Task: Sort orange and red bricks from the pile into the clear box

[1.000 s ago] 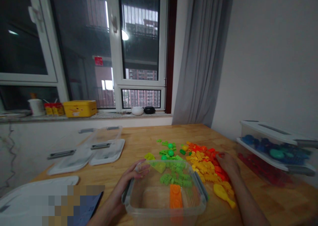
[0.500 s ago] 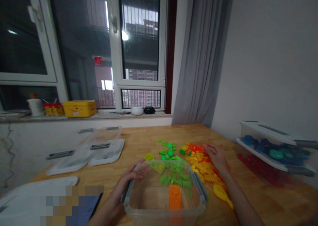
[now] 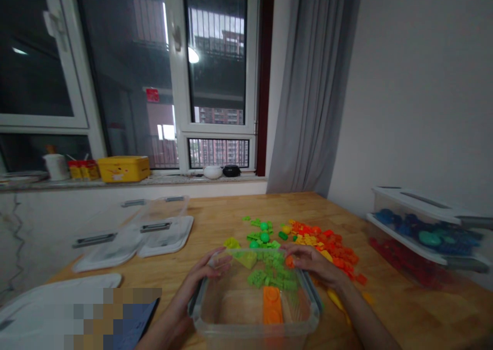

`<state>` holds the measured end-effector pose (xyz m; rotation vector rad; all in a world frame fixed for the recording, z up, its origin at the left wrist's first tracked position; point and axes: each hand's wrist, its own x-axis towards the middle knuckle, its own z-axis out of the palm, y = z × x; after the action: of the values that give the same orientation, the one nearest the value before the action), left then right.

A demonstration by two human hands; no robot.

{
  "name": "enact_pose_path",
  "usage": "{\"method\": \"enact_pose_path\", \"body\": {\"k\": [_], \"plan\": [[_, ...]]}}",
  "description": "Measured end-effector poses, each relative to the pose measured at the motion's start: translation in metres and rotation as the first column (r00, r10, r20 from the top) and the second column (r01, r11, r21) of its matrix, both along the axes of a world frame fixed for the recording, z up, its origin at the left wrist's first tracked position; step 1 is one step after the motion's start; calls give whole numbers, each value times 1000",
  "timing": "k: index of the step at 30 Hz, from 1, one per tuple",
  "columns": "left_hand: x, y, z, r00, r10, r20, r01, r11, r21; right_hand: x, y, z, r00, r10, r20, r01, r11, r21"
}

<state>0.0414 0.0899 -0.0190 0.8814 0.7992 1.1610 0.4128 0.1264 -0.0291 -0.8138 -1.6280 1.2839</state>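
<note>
Dark windows (image 3: pixel 131 73); grey curtain (image 3: pixel 308 93); wooden table (image 3: pixel 231 211)

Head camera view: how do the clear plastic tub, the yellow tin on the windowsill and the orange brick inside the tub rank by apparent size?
1. clear plastic tub, though it sits nearest the camera
2. yellow tin, far off, so maybe larger in reality
3. orange brick

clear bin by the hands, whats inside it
One orange brick lies on the clear bin floor. The green pieces seem to lie behind it, seen through the wall; the right hand covers its far corner.
</note>
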Motion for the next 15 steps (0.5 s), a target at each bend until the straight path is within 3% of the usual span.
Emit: {"method": "enact_pose_path", "body": {"k": [2,4,7,9,11,13,14,15], "plan": [[1,-1,1,1000,-9,13,9,1000,3,1,1,-2,1000,10,-28,-10,1000,4],[2,-1,2,1000,-17,16,17,1000,8,6,5,-3,996,-70,-62,69,997,-15],[2,-2,3,1000,-17,-2,17,1000,13,30,18,-4,905,-393,-163,383,920,-88],[1,-2,3,1000,-11,-17,11,1000,9,61,32,-8,759,-621,-195,615,782,-101],[1,-1,2,1000,-12,-19,12,1000,6,99,46,-17,553,-831,-62,831,555,-17],[1,-1,0,1000,-16,-10,16,1000,6,138,57,-28,333,-931,149,922,354,155],[0,0,-1,1000,-16,-4,16,1000,10,155,60,-34,234,-937,259,924,297,241],[0,0,-1,1000,-17,3,17,1000,15,170,62,-39,158,-924,348,907,275,320]]}}
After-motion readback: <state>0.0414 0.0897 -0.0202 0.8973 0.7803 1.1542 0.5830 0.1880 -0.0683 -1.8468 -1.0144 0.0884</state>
